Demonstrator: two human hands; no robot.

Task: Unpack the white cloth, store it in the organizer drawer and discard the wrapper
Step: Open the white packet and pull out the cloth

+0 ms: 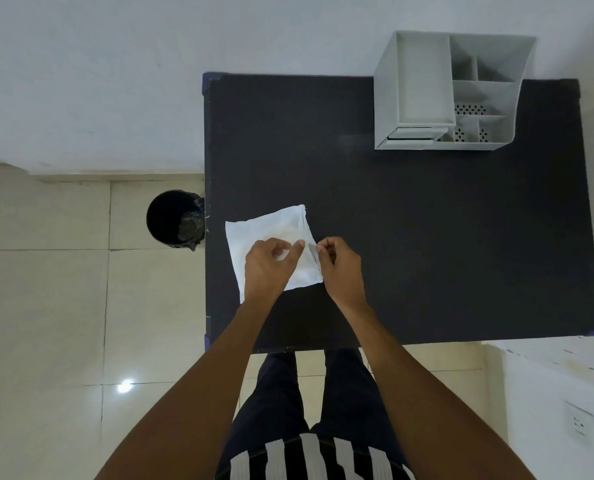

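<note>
Both hands pinched on wrapper [271, 233] edge, frame centre: left hand [266, 268], right hand [340, 268]. Cloth not yet unpacked; organizer drawer [413, 137], bin [174, 218] unused.

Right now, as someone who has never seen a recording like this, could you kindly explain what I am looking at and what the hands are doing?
There is no machine here: a person wears a camera on the head, so this single picture looks down past their own arms. The left hand rests on a white cloth packet lying on a black table, near its left edge. The right hand pinches the packet's clear wrapper edge with its fingers, apparently starting to open it. At the table's far right corner stands a grey desk organizer with a small drawer at its front. On the floor left of the table is a black bin.
</note>
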